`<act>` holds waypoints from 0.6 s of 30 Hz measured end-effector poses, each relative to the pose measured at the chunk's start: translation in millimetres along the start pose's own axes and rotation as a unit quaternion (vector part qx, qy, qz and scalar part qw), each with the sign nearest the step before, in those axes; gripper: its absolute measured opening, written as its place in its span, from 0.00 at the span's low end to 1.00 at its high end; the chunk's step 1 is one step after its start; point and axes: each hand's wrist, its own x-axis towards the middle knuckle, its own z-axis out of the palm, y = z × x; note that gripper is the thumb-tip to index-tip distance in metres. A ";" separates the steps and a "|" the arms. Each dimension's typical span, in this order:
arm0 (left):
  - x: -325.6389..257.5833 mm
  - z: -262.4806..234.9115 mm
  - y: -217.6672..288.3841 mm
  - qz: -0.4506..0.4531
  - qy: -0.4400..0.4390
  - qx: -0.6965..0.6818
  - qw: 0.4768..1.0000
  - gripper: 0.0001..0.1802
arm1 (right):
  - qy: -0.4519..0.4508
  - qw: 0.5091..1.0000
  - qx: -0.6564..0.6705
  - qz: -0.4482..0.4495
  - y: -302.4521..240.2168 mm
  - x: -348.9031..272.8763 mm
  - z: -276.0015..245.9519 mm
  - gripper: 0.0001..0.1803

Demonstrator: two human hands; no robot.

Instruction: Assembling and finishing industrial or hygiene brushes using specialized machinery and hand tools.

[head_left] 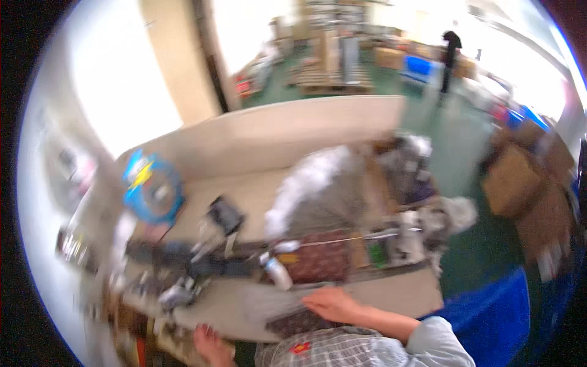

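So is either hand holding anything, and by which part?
It's too blurred to tell whether the left hand or the right hand holds anything.

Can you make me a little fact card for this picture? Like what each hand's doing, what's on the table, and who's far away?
Left hand: by the table's front edge; grip too blurred to tell
Right hand: at a dark brown piece; grip unclear
On table: white bottle, blue ring-shaped bundle
Floor: green
Far away: person in dark clothes

Workbench (394, 295), beige top; thereon: blue-rimmed round bundle (160, 193), maroon patterned piece (321, 260), white bottle (279, 274), translucent sheet (264, 301) at front.
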 end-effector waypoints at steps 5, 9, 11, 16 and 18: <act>-68.9 7.0 11.4 0.028 0.091 -0.003 0.995 0.07 | -0.062 0.998 0.009 -0.030 -7.8 -6.8 6.7 0.10; -102.2 -13.2 19.6 0.021 0.190 -0.032 0.981 0.05 | -0.129 0.991 -0.008 -0.023 -22.8 -3.3 3.6 0.09; -101.7 -32.4 17.8 0.022 0.226 -0.009 0.974 0.06 | -0.130 0.991 0.006 -0.036 -27.0 -0.7 8.1 0.08; -30.9 -70.9 -6.1 0.129 0.151 0.232 0.952 0.15 | -0.172 0.984 0.005 -0.050 -29.9 6.6 30.2 0.10; -6.7 -53.4 -3.4 0.303 0.056 0.493 0.813 0.20 | -0.198 0.978 -0.019 -0.059 -32.4 10.6 40.7 0.10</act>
